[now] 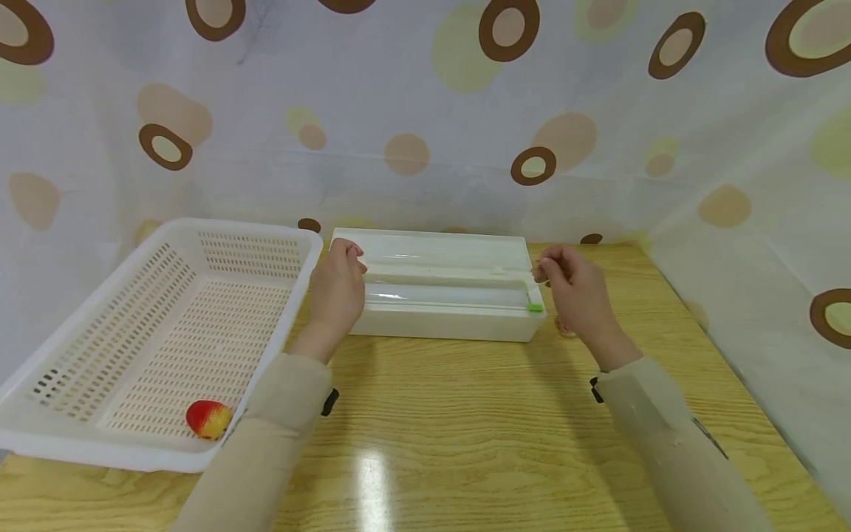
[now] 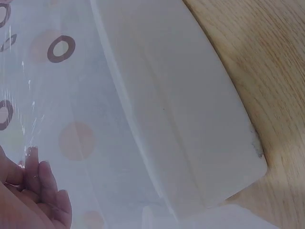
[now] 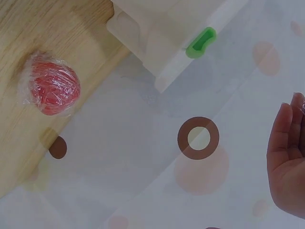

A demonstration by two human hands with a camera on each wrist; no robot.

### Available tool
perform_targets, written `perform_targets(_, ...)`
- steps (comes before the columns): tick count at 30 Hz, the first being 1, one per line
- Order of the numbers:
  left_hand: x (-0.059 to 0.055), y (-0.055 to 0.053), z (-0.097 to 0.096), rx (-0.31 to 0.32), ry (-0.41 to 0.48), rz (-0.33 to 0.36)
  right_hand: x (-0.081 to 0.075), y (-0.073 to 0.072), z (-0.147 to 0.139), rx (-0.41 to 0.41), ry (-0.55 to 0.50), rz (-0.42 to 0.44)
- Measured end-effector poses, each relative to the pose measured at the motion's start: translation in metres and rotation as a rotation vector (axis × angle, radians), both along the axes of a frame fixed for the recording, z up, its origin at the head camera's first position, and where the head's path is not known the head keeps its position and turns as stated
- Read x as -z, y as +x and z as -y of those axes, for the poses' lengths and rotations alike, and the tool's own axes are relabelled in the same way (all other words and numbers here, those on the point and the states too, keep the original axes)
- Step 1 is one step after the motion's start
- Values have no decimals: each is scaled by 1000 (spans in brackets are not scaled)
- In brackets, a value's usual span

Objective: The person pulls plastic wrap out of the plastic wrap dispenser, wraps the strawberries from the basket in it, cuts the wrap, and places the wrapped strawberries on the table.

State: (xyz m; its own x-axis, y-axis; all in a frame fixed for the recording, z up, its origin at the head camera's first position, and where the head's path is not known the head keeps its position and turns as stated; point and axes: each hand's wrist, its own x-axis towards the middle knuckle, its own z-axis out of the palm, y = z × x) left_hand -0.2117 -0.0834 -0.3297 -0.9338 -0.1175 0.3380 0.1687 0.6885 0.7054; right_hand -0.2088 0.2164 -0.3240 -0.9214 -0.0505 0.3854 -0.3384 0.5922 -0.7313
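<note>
A white cling film dispenser box (image 1: 439, 325) stands with its lid raised, a roll of clear film (image 1: 445, 294) inside and a green cutter slider (image 1: 534, 307) at its right end. My left hand (image 1: 337, 292), in front of the box's left end, pinches cling film; creased, shiny cling film (image 2: 23, 105) rises at its fingertips in the left wrist view. At the box's right end my right hand (image 1: 577, 292) pinches the film's other side between thumb and fingers. How far the transparent sheet reaches is hard to see. A red film-wrapped ball-shaped item (image 3: 55, 88) lies on the table below the right hand.
On the left stands a white slotted plastic basket (image 1: 159, 462), holding a red and yellow fruit (image 1: 209, 420) in its near corner. The wooden table (image 1: 465, 428) meets a patterned curtain (image 1: 359, 177) behind the box and on the right.
</note>
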Motion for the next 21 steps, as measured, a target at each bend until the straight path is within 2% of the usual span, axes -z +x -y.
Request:
perform_targets(2, -3, 3, 2, 0, -7, 2, -1, 1, -1, -8, -2, -19)
perform_targets(8, -13, 14, 11, 75, -3, 44, -7, 6, -3, -7, 12, -58)
perform_targets(14, -21, 24, 23, 136, 78, 53, -17, 15, -5, -18, 10, -68)
perform_targets(19, -32, 40, 34, 188, 75, 89, -25, 23, -6, -62, 72, -39)
perform_targets(21, -36, 46, 40, 178, 74, 64, -28, 27, -7, -71, 105, -32)
